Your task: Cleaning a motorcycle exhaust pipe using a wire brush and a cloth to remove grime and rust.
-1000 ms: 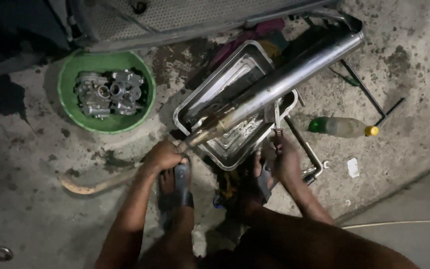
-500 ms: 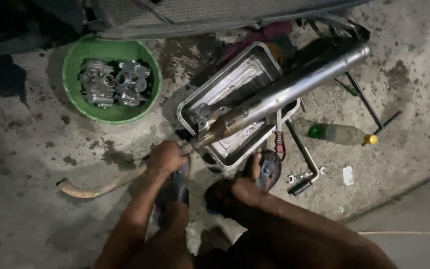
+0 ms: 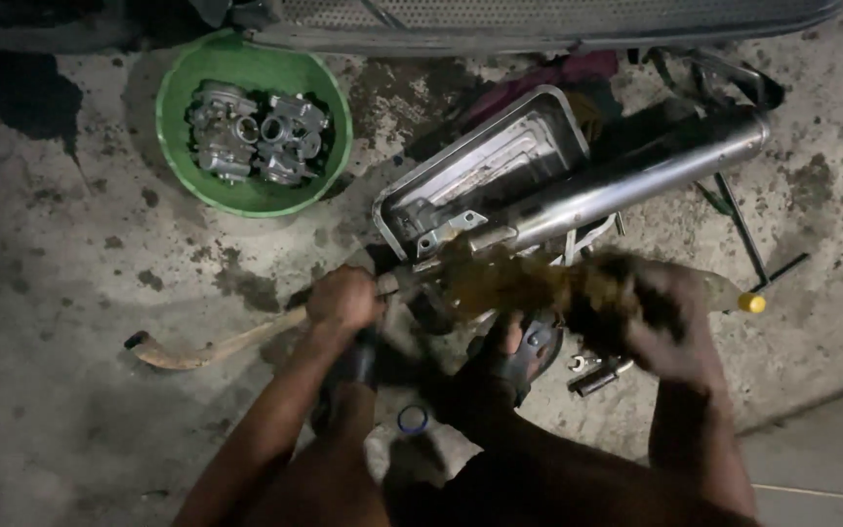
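Left hand (image 3: pixel 343 301): clenched round the rusty pipe (image 3: pixel 217 344) end of one chrome exhaust (image 3: pixel 626 181). Right hand (image 3: pixel 656 312): blurred, grip not discernible, beside the exhaust's underside. Exhaust lay across one metal tray (image 3: pixel 485 171), long axis rising toward upper right. One green bowl (image 3: pixel 182 98), two carburettors (image 3: pixel 256 132).

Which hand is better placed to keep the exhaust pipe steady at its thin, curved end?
Left. The left hand is closed around the exhaust pipe where the muffler narrows into the curved header. The right hand is motion-blurred further along, near a bottle, so its grip cannot be judged.
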